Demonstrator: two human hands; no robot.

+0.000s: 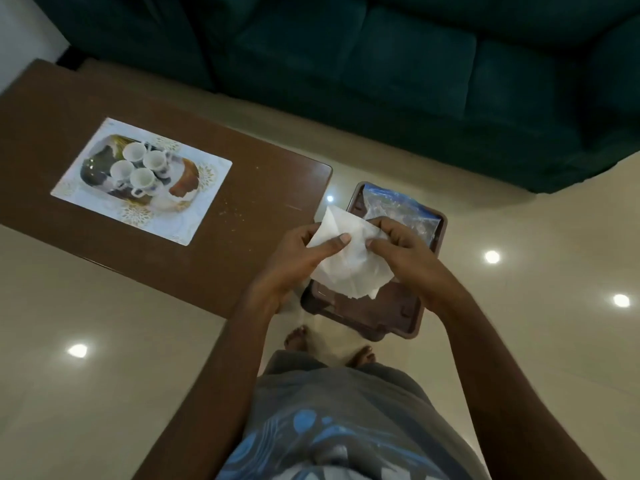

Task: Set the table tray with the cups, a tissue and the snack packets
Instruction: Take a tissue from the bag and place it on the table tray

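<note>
The person holds a white tissue [346, 268] in both hands, in the air in front of the body. The left hand [301, 251] grips its left edge, thumb pressed flat on top and fingers [313, 232] curled beneath. The right hand [405, 252] pinches the upper right part between thumb and curled fingers. The tissue hangs crumpled and partly unfolded above a brown plastic stool [391, 313] that stands on the tiled floor [104, 306], just beside the end of the wooden bench [242, 188]. A clear snack packet [398, 209] lies on the stool's far half. On the bench, well apart from the hands, a patterned tray [91, 171] rests on a white placemat [194, 209] and carries four white cups [133, 151], upright and close together. A dark green sofa [415, 81] stands beyond.
</note>
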